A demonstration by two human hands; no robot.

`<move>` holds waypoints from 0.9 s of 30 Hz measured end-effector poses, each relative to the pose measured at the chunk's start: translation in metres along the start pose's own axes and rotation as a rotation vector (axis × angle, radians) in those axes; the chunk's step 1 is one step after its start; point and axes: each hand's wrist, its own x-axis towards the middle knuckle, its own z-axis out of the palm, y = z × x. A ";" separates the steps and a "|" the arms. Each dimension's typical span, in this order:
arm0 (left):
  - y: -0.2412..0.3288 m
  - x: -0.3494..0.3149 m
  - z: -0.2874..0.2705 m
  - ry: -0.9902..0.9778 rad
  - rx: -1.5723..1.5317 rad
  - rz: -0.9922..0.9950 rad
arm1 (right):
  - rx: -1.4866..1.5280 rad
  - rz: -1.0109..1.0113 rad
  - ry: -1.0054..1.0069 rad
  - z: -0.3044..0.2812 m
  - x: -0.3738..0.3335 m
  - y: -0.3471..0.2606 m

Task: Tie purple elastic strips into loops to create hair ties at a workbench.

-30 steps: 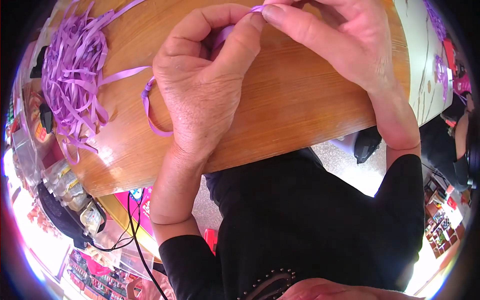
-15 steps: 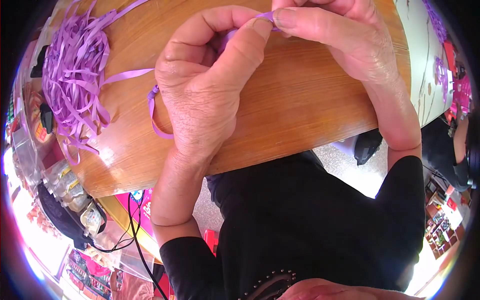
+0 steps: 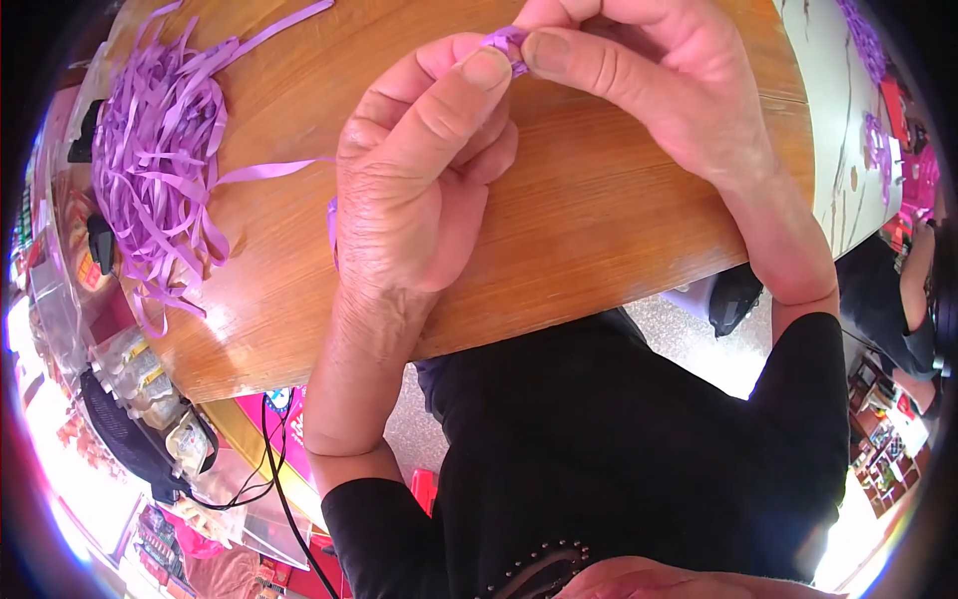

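Between my two hands, above the far part of the wooden table [image 3: 589, 215], a purple ribbon [image 3: 507, 42] is gathered into a small knotted or folded bunch. My left hand [image 3: 429, 150] pinches it from the left between thumb and index finger. From the right, my right hand [image 3: 649, 85] grips its other side, the thumb tip close to the left thumb. A strand of purple ribbon [image 3: 274, 171] runs from behind my left hand toward the big tangled heap of purple ribbon [image 3: 160, 150] on the table's left. Another short piece shows beside my left wrist, mostly hidden.
Along the table's left edge are clear plastic packets [image 3: 150, 384] and a black mesh bag [image 3: 120, 434]. Black cables [image 3: 269, 449] hang below the near left edge. A white marbled surface [image 3: 848, 130] adjoins on the right, with more purple ribbon. Another person's arm [image 3: 913, 280] is at far right.
My hands have shifted slightly left, and the ribbon between the fingertips now shows as a thicker bunch. The left hand has turned, covering most of the loop beside its wrist.
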 end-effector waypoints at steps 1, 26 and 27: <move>-0.001 0.002 0.001 -0.015 -0.097 -0.002 | -0.043 -0.549 -0.073 -0.004 0.002 0.014; 0.004 -0.011 0.019 0.159 0.381 0.148 | -0.442 -0.105 -0.076 -0.006 -0.010 -0.042; 0.004 -0.011 0.019 0.151 0.398 0.127 | -0.439 -0.090 -0.062 -0.005 -0.010 -0.044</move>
